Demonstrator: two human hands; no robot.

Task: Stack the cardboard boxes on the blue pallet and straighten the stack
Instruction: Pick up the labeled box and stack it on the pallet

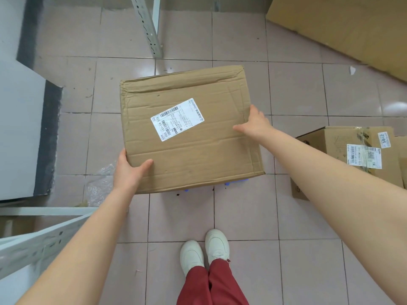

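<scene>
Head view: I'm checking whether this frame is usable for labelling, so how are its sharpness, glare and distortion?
Head view: the label on the held box is sharp enough to show barcodes; soft glare sits on the floor tiles at right; wide-angle stretch bows the forearms and shelf rail near the edges.

Plain brown cardboard box (189,130) fills the middle of the frame, creased, with a white label (177,119) printed in black barcodes and text. Just a sliver of bright blue pallet (236,182) peeks out under its lower edge. Floor (297,95) is pale pinkish-beige tile with dark grout lines. At right, a second brown box (350,159) carries white stickers with black print. Upper right, a lighter tan cardboard sheet (343,29). White shoes (203,252) and dark red trousers (211,285) at bottom centre. Grey-white metal racking (152,25) at the top, grey panel (19,128) edged in black on the left
</scene>
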